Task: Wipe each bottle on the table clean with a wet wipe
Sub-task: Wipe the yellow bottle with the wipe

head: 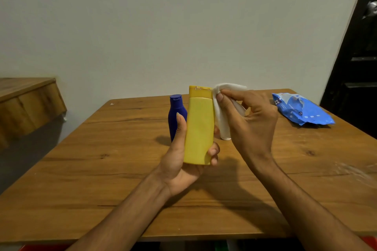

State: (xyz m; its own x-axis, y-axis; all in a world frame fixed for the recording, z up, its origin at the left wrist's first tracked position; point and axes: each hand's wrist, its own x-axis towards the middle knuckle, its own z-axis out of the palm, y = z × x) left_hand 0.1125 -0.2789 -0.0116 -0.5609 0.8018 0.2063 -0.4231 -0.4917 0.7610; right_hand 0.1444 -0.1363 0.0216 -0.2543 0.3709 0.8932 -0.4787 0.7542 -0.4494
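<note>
The left hand (183, 161) grips the yellow bottle (199, 128) and holds it upright above the counter (102, 169), near the middle of the scene. Its thumb lies along the bottle's left edge, and its fingers curl round the right edge close to the base. The bottle's darker yellow cap (200, 91) is on top and looks closed.

The right hand (253, 124) pinches the white wet wipe (222, 116) between thumb and forefinger and presses it against the upper right edge of the yellow bottle, just below the cap. The rest of the wipe bunches over the fingertips and hangs down beside the bottle's right side. The other fingers of this hand are loosely spread behind the wipe.

A blue bottle (176, 108) stands upright on the counter just behind and to the left of the yellow bottle, partly hidden by it and by the left thumb; its cap is closed. A small white base (225, 138) shows on the counter below the hanging wipe; most of it is hidden, so what it is cannot be told.

A crumpled blue wipes pack (302, 111) lies at the far right of the counter, well apart from the bottles. A wooden ledge (26, 100) juts from the pale wall (163, 26) at the left, and a dark door (355, 67) stands at the right edge
</note>
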